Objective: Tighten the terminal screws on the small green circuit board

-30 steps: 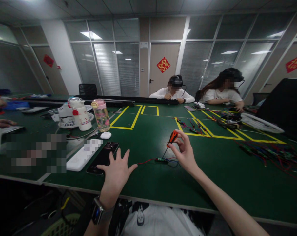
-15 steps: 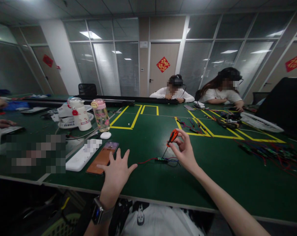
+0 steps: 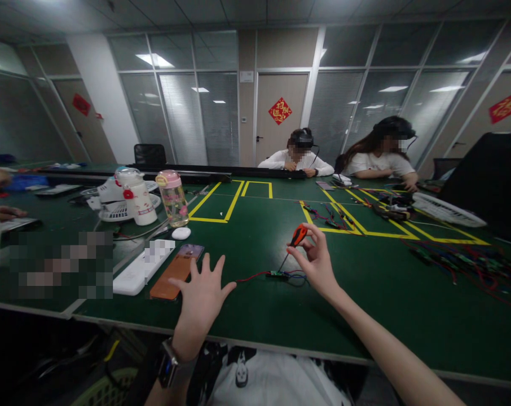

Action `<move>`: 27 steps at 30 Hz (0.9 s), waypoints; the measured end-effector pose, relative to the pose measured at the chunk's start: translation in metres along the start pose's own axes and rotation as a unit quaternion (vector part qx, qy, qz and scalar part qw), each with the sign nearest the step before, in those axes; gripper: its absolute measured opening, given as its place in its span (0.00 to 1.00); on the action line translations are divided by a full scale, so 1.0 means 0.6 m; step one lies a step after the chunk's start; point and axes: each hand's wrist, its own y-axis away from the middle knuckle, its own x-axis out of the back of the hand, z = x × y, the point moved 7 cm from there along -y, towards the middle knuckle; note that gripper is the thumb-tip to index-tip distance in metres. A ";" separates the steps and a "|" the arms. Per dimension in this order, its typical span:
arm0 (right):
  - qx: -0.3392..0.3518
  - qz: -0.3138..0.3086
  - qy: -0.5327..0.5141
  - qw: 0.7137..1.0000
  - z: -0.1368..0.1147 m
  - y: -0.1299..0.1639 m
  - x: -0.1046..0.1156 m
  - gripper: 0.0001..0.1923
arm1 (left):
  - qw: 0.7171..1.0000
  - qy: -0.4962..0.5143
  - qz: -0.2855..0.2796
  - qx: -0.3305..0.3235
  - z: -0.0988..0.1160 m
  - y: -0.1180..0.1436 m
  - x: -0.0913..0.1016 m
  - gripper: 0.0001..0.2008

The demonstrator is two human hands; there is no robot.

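Observation:
Between the fingertips of my right hand (image 3: 317, 259) is a screwdriver (image 3: 298, 234) with an orange and black handle. Its thin shaft slants down, and the tip meets a small green circuit board (image 3: 277, 274) lying on the table. A red wire (image 3: 252, 278) runs left from the board, and dark blue wires (image 3: 298, 277) loop out on its right. My left hand (image 3: 205, 293) is spread with its fingers apart, holding nothing, to the left of the board. Its thumb side is close to the red wire's end, and its other side overlaps an orange-brown phone (image 3: 173, 280).
A white box-shaped device (image 3: 139, 270), a white earbud case (image 3: 181, 233), a clear bottle (image 3: 173, 200) and a white flask (image 3: 137, 200) stand or lie left. Wired boards (image 3: 462, 262) are heaped right. Yellow tape (image 3: 208, 219) marks the green table (image 3: 255, 321). Co-workers sit opposite and left.
Very little differs. The screwdriver's handle has turned slightly in my right fingers, while its tip stays at the board. My left hand remains spread in nearly the same place.

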 end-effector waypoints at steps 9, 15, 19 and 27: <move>-0.011 -0.011 -0.039 0.999 -0.003 -0.002 -0.009 0.28 | 0.933 0.247 0.098 -0.242 0.079 0.010 0.082 0.23; -0.033 -0.032 -0.082 0.996 -0.010 0.002 -0.031 0.32 | 0.826 0.397 0.145 -0.374 0.147 0.014 0.183 0.23; -0.018 -0.027 -0.079 0.996 -0.012 0.000 -0.034 0.28 | 0.815 0.339 0.135 -0.449 0.208 -0.006 0.186 0.19; -0.067 -0.105 -0.021 0.992 0.034 0.000 -0.027 0.30 | 0.783 0.450 0.090 -0.421 0.220 -0.080 0.162 0.13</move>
